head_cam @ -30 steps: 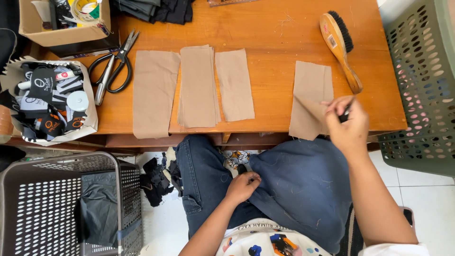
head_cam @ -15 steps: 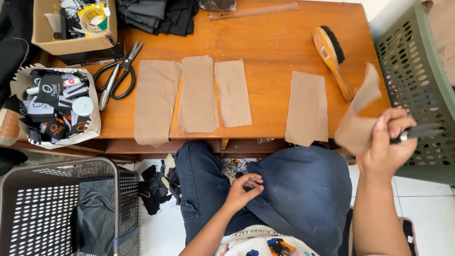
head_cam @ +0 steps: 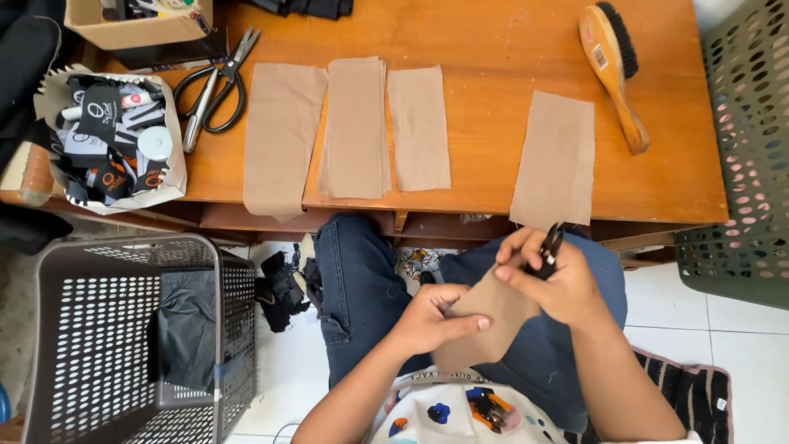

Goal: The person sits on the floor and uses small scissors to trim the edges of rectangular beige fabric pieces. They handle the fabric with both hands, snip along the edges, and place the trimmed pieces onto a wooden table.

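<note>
- Your left hand [head_cam: 431, 316] pinches the near edge of a tan fabric piece [head_cam: 485, 321], thumb on top and fingers clamped beneath; the grip looks meant to keep the cloth flat and taut over your lap.
- Your right hand [head_cam: 551, 275] meets the same piece at its upper corner. Its fingers are closed around a small dark tool [head_cam: 549, 247], possibly a pair of snips; the tip is too small to identify. The tool sits at the cloth's edge, where a hand would work a seam or a thread.
- The piece is held above your thighs, below the front edge of the bench [head_cam: 657, 177], and apart from it.
- On the bench, four further tan lots lie side by side: a long strip [head_cam: 283, 136] hanging over the front edge, a stack [head_cam: 355, 127], a shorter piece [head_cam: 419, 127], and one set apart to the right [head_cam: 555, 160], also overhanging. The gap suggests sorting.
- Large scissors [head_cam: 215, 86] rest at the left, near a paper bag of labels [head_cam: 111, 140]; a wooden brush [head_cam: 615, 70] lies at the right.
- A grey perforated basket [head_cam: 123, 345] stands on the floor to your left, a green one [head_cam: 744, 156] to your right, both within reach.
</note>
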